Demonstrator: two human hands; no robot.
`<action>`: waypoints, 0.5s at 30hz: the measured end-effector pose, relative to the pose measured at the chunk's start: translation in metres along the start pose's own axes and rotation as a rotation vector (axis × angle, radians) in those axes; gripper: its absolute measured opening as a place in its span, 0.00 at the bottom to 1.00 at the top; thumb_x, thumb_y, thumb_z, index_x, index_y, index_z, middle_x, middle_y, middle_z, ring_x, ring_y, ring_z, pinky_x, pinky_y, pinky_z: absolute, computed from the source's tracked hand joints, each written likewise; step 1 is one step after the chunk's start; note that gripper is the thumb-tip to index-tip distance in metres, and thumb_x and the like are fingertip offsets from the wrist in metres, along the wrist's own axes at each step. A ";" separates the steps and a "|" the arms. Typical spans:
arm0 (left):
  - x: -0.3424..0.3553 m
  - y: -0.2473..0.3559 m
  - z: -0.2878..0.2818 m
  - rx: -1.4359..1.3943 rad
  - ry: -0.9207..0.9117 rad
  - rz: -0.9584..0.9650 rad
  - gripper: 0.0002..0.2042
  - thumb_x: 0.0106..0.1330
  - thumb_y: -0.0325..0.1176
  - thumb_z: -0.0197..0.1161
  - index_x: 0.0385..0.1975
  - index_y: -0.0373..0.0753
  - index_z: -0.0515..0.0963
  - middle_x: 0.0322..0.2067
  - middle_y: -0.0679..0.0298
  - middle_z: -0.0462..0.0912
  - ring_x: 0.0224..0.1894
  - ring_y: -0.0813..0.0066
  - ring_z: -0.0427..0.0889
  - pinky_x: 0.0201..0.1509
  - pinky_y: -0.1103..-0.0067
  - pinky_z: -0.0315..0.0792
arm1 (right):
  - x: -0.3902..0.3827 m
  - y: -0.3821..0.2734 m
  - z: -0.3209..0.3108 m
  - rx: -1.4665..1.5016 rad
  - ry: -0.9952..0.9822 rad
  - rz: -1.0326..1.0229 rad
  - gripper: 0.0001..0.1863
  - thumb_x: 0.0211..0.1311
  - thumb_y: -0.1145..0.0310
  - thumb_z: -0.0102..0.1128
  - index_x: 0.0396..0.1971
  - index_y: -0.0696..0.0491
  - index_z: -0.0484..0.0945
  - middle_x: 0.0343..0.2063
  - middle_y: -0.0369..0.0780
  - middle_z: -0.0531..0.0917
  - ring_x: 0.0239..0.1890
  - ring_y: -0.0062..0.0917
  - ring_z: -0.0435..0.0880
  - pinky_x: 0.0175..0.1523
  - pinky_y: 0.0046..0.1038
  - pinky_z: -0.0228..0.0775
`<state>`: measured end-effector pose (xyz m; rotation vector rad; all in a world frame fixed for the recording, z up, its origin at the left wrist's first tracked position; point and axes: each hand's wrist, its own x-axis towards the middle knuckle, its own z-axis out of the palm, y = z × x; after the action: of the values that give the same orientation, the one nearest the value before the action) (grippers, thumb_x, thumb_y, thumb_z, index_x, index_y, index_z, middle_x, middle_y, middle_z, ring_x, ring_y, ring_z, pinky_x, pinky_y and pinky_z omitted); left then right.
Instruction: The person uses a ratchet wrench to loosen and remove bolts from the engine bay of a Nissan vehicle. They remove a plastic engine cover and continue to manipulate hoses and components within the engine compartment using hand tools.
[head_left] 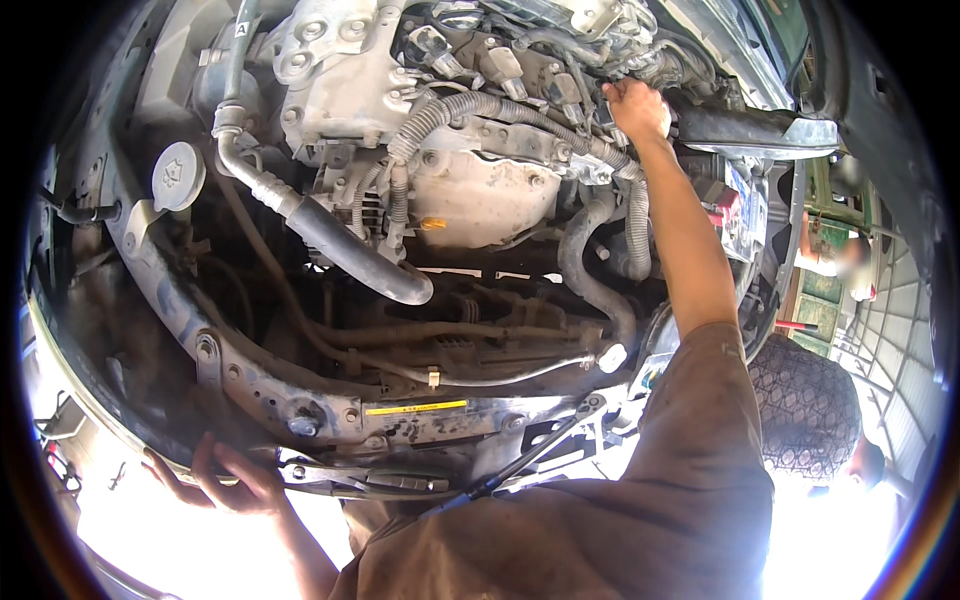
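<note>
My right hand [637, 108] curls deep beside engine [340, 80], can't tell whether gripping; left hand [232, 485], fingers spread, near front crossmember [330, 402], probably balancing my lean.

The right grip [637, 108] curls over the engine [480, 195], its hold unclear; the left grip [228, 480] spreads near the front rail [480, 418].
</note>
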<state>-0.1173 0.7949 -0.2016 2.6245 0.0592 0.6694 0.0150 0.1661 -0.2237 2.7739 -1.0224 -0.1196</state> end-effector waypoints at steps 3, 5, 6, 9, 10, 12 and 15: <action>0.001 0.000 0.001 0.015 0.016 0.015 0.08 0.67 0.29 0.54 0.32 0.34 0.80 0.64 0.47 0.63 0.71 0.44 0.55 0.69 0.45 0.54 | 0.001 0.001 0.002 -0.019 -0.003 -0.052 0.17 0.60 0.48 0.60 0.36 0.46 0.84 0.39 0.44 0.86 0.48 0.40 0.83 0.54 0.39 0.73; 0.001 -0.001 0.000 0.018 0.014 0.016 0.08 0.67 0.30 0.54 0.31 0.35 0.80 0.64 0.47 0.63 0.71 0.43 0.55 0.68 0.45 0.55 | 0.007 0.007 0.005 0.031 -0.014 -0.059 0.16 0.59 0.51 0.61 0.36 0.46 0.85 0.39 0.44 0.86 0.48 0.40 0.83 0.55 0.38 0.73; 0.000 -0.001 0.001 0.019 0.014 0.012 0.08 0.67 0.30 0.54 0.31 0.35 0.80 0.64 0.47 0.63 0.71 0.43 0.55 0.68 0.45 0.55 | 0.012 0.013 0.010 0.128 -0.035 -0.075 0.16 0.58 0.51 0.61 0.37 0.47 0.85 0.39 0.44 0.86 0.48 0.40 0.83 0.55 0.38 0.73; 0.000 -0.001 0.002 0.024 0.020 -0.014 0.08 0.67 0.30 0.55 0.31 0.35 0.80 0.64 0.47 0.63 0.71 0.44 0.54 0.69 0.46 0.54 | 0.021 0.035 0.016 0.351 -0.077 -0.159 0.19 0.58 0.51 0.60 0.38 0.49 0.85 0.41 0.44 0.86 0.48 0.40 0.83 0.56 0.36 0.72; 0.000 -0.001 0.001 0.031 0.015 -0.016 0.08 0.67 0.30 0.55 0.31 0.35 0.80 0.64 0.47 0.63 0.71 0.44 0.54 0.69 0.46 0.54 | 0.018 0.032 0.015 0.308 -0.068 -0.120 0.20 0.58 0.49 0.59 0.38 0.50 0.85 0.41 0.44 0.86 0.48 0.41 0.83 0.56 0.36 0.72; -0.002 -0.001 0.001 0.032 0.013 -0.027 0.08 0.67 0.30 0.54 0.31 0.35 0.80 0.64 0.48 0.63 0.71 0.44 0.54 0.69 0.46 0.54 | 0.012 0.023 0.013 0.219 -0.049 -0.043 0.22 0.59 0.46 0.59 0.38 0.50 0.85 0.41 0.44 0.86 0.48 0.41 0.83 0.56 0.37 0.72; -0.004 -0.005 0.002 0.021 0.019 -0.033 0.09 0.67 0.31 0.54 0.31 0.35 0.80 0.64 0.48 0.63 0.71 0.45 0.54 0.69 0.47 0.54 | 0.006 0.010 0.009 0.111 -0.017 0.036 0.24 0.60 0.43 0.56 0.40 0.49 0.84 0.41 0.46 0.85 0.48 0.44 0.82 0.56 0.39 0.72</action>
<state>-0.1196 0.7984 -0.2068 2.6320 0.1153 0.6855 0.0121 0.1534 -0.2309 2.8564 -1.1145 -0.0837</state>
